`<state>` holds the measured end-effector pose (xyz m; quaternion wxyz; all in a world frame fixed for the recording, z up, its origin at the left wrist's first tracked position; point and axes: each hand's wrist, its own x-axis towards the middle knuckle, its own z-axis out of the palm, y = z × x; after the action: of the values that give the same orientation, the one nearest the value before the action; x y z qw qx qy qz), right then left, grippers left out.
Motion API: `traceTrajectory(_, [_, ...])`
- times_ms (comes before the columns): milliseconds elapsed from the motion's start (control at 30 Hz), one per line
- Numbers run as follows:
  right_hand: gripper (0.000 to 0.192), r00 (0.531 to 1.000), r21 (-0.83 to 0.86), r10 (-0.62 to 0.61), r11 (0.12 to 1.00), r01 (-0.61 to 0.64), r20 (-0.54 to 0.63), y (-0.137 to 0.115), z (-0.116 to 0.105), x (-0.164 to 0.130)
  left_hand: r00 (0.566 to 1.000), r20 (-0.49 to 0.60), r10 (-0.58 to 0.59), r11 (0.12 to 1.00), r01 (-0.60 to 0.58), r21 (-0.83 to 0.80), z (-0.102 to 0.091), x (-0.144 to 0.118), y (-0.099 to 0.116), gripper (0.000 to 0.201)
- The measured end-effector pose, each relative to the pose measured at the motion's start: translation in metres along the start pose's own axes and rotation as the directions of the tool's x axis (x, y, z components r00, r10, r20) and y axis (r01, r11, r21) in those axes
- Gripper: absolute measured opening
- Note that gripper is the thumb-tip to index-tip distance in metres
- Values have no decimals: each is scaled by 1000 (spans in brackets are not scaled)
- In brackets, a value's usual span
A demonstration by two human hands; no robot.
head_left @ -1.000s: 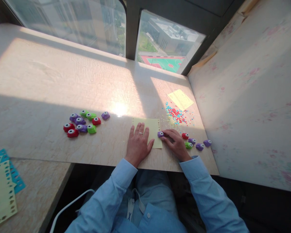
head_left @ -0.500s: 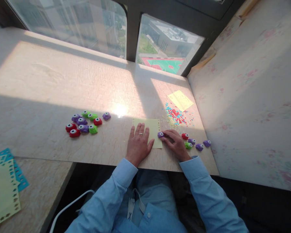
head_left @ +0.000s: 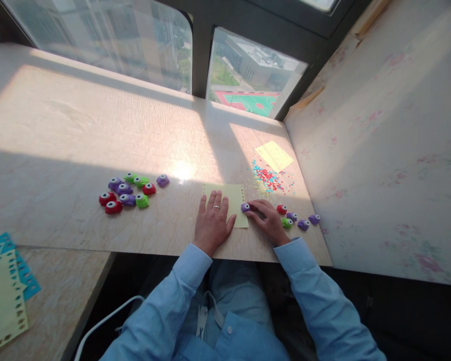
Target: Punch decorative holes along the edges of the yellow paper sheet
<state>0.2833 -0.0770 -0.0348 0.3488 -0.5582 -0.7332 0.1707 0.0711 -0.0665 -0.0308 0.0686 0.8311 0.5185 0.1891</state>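
The left hand (head_left: 212, 220) lies flat, fingers spread, pinning the thin, floppy yellow sheet (head_left: 229, 200), while at its 3 o'clock edge the right hand (head_left: 267, 220) pinches the small, rigid-looking purple punch (head_left: 245, 207), probably best gripped by its sides.

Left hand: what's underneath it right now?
The left hand lies flat on a pale yellow paper sheet on the table. The sheet's part under the palm is hidden.
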Motion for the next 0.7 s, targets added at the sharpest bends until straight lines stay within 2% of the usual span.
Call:
traceTrajectory(267, [29, 999, 67, 35, 997, -34, -10, 0, 0, 1, 1000, -17, 5, 1000, -5, -2, 2, 0, -1, 56])
traceTrajectory(433, [35, 983, 201, 181, 965, -171, -34, -3, 0, 1, 1000, -31, 1, 1000, -2, -16, 2, 0, -1, 56])
traceTrajectory(533, [41, 946, 273, 317, 918, -288, -69, -7, -1, 4, 999, -38, 0, 1000, -1, -30, 2, -1, -1, 55])
traceTrajectory(600, [42, 919, 316, 392, 879, -357, -52, -10, -2, 10, 999, -42, 1, 999, -2, -35, 3, -1, -1, 55])
traceTrajectory(700, [40, 899, 347, 437, 841, -415, 17, -15, -6, 21, 999, -46, 3, 1000, -4, -31, 3, -1, -1, 56])
